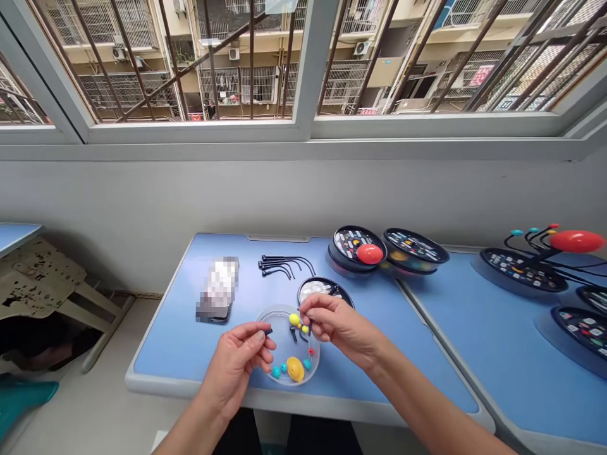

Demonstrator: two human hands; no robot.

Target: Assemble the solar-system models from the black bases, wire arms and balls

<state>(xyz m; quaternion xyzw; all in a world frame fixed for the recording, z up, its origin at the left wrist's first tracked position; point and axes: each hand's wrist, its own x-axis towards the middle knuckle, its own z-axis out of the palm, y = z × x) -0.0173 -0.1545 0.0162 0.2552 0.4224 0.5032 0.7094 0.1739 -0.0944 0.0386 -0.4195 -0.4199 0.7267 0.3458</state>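
1. My left hand (234, 370) pinches a short black connector (268, 331) between thumb and forefinger, its long axis nearly level and pointing toward my right hand (339, 328).
2. My right thumb and forefinger pinch a thin dark rod (310, 327), almost upright with its tip down, above the tray; my other fingers curl loosely.
3. Directly beneath lies a round clear plastic tray (283, 341) holding smooth teal, yellow and red beads and a ridged yellow ball (294, 369).
4. Just behind it sits a round black base (326, 291).
5. Farther along the blue table (175, 335), curved black wire arms (284, 265) lie grouped beside a pixelated object (215, 289).
6. Farthest, round black kits stand stacked, one with a glossy red ball (370, 254).
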